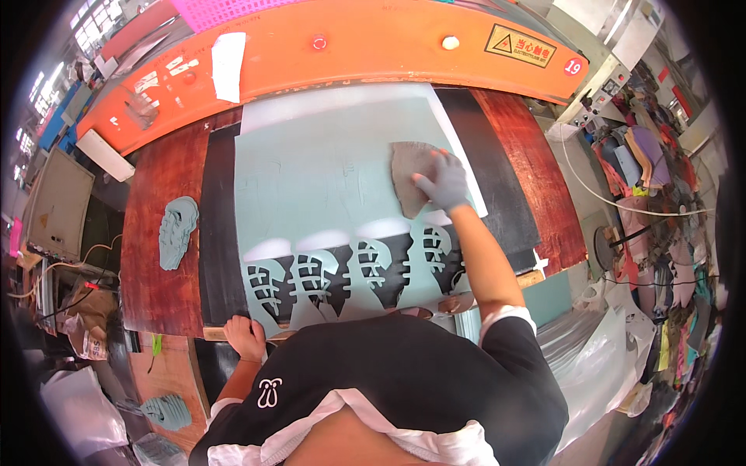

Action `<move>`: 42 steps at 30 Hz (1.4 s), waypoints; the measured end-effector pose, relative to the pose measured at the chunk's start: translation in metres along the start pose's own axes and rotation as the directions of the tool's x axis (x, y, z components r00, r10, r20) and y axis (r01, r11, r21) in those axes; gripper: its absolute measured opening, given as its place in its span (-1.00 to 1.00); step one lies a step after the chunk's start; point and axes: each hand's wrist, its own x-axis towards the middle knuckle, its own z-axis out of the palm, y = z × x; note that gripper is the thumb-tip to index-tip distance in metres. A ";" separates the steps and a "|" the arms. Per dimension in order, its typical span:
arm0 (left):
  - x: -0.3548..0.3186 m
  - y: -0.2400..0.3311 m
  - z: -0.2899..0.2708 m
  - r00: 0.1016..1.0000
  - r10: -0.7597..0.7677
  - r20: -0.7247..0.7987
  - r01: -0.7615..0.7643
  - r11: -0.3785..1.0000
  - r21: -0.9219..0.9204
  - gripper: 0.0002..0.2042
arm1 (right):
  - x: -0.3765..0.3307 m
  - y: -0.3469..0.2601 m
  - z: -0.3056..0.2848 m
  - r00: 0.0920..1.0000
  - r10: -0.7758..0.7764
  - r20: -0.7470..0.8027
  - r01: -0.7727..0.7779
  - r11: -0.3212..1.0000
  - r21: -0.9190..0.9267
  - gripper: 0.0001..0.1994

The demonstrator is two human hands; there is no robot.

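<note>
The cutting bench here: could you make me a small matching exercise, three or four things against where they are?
Things:
1. right hand
2. left hand
3. stack of cut pieces
4. teal sheet

Places:
A. on the brown board, left of the sheet
B. spread across the middle of the bench
C. gloved, pressing the grey cutter on the sheet
D. at the sheet's near left corner

Pairs: 1-C, 2-D, 3-A, 4-B
</note>
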 end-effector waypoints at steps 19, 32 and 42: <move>0.075 0.118 0.046 0.971 -0.205 0.119 0.222 0.963 -0.152 -0.46 | -0.027 0.139 0.026 0.969 0.153 0.194 -0.167 0.984 0.056 -0.65; 0.300 0.375 0.211 0.686 -0.176 0.706 0.302 0.952 -0.056 0.09 | -0.031 0.140 0.015 0.999 -0.033 0.024 0.035 0.993 -0.112 -0.61; 0.325 0.352 0.216 0.683 -0.136 0.718 0.322 0.938 -0.128 -0.07 | -0.017 0.125 0.029 0.997 -0.032 0.066 0.038 0.995 -0.095 -0.61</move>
